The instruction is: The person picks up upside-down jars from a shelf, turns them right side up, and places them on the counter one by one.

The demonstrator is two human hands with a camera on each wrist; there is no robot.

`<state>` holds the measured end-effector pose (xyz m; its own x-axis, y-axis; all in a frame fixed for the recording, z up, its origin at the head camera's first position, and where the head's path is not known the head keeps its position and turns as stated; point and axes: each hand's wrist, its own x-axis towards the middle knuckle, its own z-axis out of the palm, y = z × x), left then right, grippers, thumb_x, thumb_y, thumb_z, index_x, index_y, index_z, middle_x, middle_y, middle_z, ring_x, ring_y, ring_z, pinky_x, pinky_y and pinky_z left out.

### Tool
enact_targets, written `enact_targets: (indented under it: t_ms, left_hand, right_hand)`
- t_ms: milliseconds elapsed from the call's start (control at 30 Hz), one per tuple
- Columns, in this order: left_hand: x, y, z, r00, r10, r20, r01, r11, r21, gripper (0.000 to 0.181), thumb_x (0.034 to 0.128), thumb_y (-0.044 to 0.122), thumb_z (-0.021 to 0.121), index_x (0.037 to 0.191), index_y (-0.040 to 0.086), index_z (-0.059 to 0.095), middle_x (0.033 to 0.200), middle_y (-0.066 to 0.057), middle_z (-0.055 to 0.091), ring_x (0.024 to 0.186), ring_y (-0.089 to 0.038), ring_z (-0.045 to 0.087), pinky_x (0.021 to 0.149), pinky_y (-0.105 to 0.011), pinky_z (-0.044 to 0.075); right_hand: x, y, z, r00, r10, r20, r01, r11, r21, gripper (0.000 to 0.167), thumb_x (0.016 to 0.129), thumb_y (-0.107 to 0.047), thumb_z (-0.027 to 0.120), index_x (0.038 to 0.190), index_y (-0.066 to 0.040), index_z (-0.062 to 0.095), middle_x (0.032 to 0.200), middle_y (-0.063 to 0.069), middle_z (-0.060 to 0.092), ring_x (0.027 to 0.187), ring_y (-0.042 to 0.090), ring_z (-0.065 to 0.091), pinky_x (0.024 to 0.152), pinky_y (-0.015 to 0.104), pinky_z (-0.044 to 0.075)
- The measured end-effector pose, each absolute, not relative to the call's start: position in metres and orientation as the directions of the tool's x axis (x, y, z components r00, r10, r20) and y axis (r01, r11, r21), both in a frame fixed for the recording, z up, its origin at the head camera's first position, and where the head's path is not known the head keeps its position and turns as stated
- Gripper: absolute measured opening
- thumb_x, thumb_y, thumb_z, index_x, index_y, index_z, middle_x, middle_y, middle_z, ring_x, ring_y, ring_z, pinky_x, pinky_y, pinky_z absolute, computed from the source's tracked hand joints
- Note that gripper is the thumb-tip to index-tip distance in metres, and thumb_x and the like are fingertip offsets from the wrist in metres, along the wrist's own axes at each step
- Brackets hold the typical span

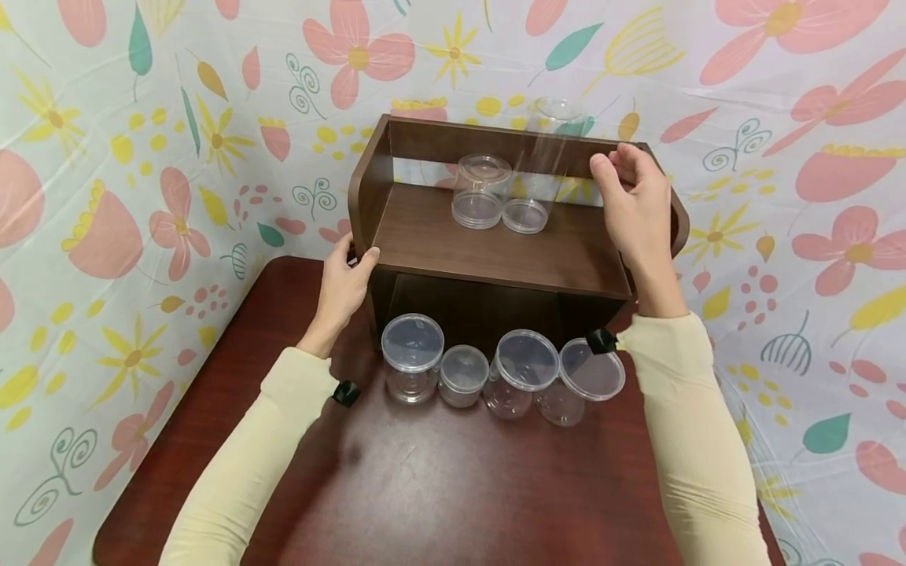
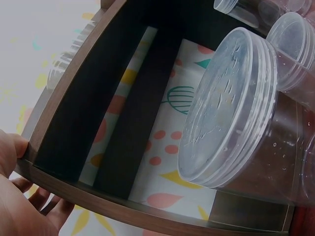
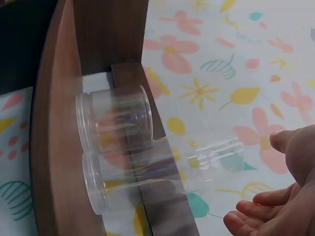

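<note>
A dark brown wooden shelf [image 1: 495, 255] stands at the back of the table. My left hand [image 1: 343, 283] grips its left side near the upper board, thumb in front and fingers behind; the left wrist view shows this hand [image 2: 29, 191] at the board's corner. On the upper board stand a short clear jar [image 1: 481, 192] and, touching or nearly touching it, a tall clear jar [image 1: 538, 173]. My right hand [image 1: 637, 200] is raised above the board's right part, apart from the tall jar. In the right wrist view, that hand [image 3: 275, 191] has its fingers loosely bent, holding nothing.
Before the shelf, several lidded clear jars stand in a row: a wide one [image 1: 413, 358], a small one [image 1: 463, 376] and two larger ones at right, including the rightmost [image 1: 591, 377]. The reddish-brown table [image 1: 418, 487] spreads in front. Flowered cloth [image 1: 212, 157] hangs behind.
</note>
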<state>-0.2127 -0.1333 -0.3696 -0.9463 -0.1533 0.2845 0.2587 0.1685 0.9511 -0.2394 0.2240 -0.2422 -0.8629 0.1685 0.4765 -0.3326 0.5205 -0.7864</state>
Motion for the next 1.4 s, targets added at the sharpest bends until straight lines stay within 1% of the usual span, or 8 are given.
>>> enact_targets:
  t_ms: [100, 333, 533, 767, 900, 1033, 1267, 1400]
  left_hand:
    - [-0.226, -0.139, -0.386, -0.942, -0.151, 0.301, 0.273, 0.179, 0.945, 0.045, 0.1033, 0.016, 0.062, 0.144, -0.002, 0.054, 0.136, -0.023, 0.057, 0.125, -0.031, 0.056, 0.108, -0.047, 0.046]
    - [-0.228, -0.139, -0.385, -0.941, -0.147, 0.305, 0.275, 0.191, 0.942, 0.045, 0.1029, 0.016, 0.063, 0.144, -0.001, 0.054, 0.137, -0.021, 0.056, 0.128, -0.030, 0.055, 0.108, -0.045, 0.046]
    - [-0.229, -0.137, -0.385, -0.946, -0.140, 0.291, 0.268, 0.164, 0.949, 0.046, 0.1038, 0.015, 0.062, 0.146, 0.000, 0.053, 0.139, -0.022, 0.055, 0.129, -0.030, 0.054, 0.109, -0.045, 0.046]
    - [-0.212, -0.130, -0.363, -0.954, -0.137, 0.265, 0.242, 0.164, 0.956, 0.046, 0.1042, 0.006, 0.058, 0.147, -0.008, 0.048, 0.143, -0.030, 0.050, 0.133, -0.039, 0.051, 0.110, -0.050, 0.043]
    - [-0.201, -0.127, -0.352, -0.958, -0.136, 0.251, 0.227, 0.172, 0.959, 0.046, 0.1041, 0.006, 0.056, 0.146, -0.009, 0.048, 0.143, -0.031, 0.050, 0.132, -0.040, 0.051, 0.109, -0.048, 0.045]
    - [-0.197, -0.127, -0.349, -0.959, -0.138, 0.246, 0.219, 0.183, 0.958, 0.043, 0.1036, 0.006, 0.056, 0.143, -0.010, 0.050, 0.139, -0.031, 0.052, 0.129, -0.039, 0.053, 0.106, -0.046, 0.046]
    - [-0.200, -0.129, -0.352, -0.953, -0.157, 0.257, 0.230, 0.173, 0.958, 0.044, 0.1028, 0.004, 0.058, 0.143, -0.010, 0.051, 0.136, -0.031, 0.055, 0.123, -0.035, 0.055, 0.103, -0.043, 0.047]
    - [-0.202, -0.129, -0.354, -0.952, -0.158, 0.262, 0.237, 0.159, 0.958, 0.042, 0.1028, 0.004, 0.058, 0.142, -0.010, 0.052, 0.136, -0.031, 0.055, 0.122, -0.035, 0.056, 0.103, -0.045, 0.047]
  right_hand:
    - [-0.253, 0.220, -0.236, -0.871, 0.165, 0.463, -0.322, 0.520, -0.791, 0.064, 0.101, -0.043, 0.061, 0.150, -0.002, 0.052, 0.144, 0.014, 0.059, 0.124, 0.015, 0.057, 0.106, 0.025, 0.042]
    - [-0.282, 0.210, -0.222, -0.890, 0.150, 0.430, -0.306, 0.501, -0.809, 0.072, 0.099, -0.046, 0.063, 0.155, -0.004, 0.044, 0.152, 0.011, 0.051, 0.133, 0.016, 0.049, 0.110, 0.025, 0.038]
    - [-0.303, 0.206, -0.215, -0.902, 0.105, 0.419, -0.293, 0.564, -0.772, 0.079, 0.098, -0.050, 0.062, 0.158, -0.006, 0.038, 0.157, 0.009, 0.044, 0.142, 0.015, 0.042, 0.113, 0.024, 0.035]
    - [-0.321, 0.202, -0.211, -0.906, 0.025, 0.422, -0.313, 0.632, -0.709, 0.083, 0.096, -0.052, 0.062, 0.160, -0.006, 0.035, 0.161, 0.009, 0.037, 0.146, 0.014, 0.034, 0.118, 0.025, 0.026]
    - [-0.330, 0.195, -0.212, -0.898, 0.005, 0.439, -0.327, 0.660, -0.676, 0.084, 0.094, -0.054, 0.062, 0.157, -0.004, 0.039, 0.160, 0.012, 0.039, 0.146, 0.014, 0.034, 0.118, 0.025, 0.024]
    - [-0.334, 0.190, -0.215, -0.908, 0.003, 0.419, -0.308, 0.674, -0.672, 0.085, 0.096, -0.057, 0.060, 0.158, -0.004, 0.037, 0.162, 0.012, 0.037, 0.148, 0.014, 0.032, 0.119, 0.025, 0.023]
    - [-0.332, 0.189, -0.215, -0.926, -0.013, 0.376, -0.302, 0.622, -0.722, 0.084, 0.098, -0.053, 0.061, 0.161, -0.007, 0.032, 0.160, 0.012, 0.039, 0.136, 0.021, 0.052, 0.112, 0.029, 0.040]
    - [-0.332, 0.190, -0.216, -0.926, -0.019, 0.376, -0.311, 0.602, -0.736, 0.082, 0.097, -0.051, 0.063, 0.160, -0.007, 0.033, 0.158, 0.012, 0.041, 0.135, 0.020, 0.053, 0.111, 0.029, 0.042]
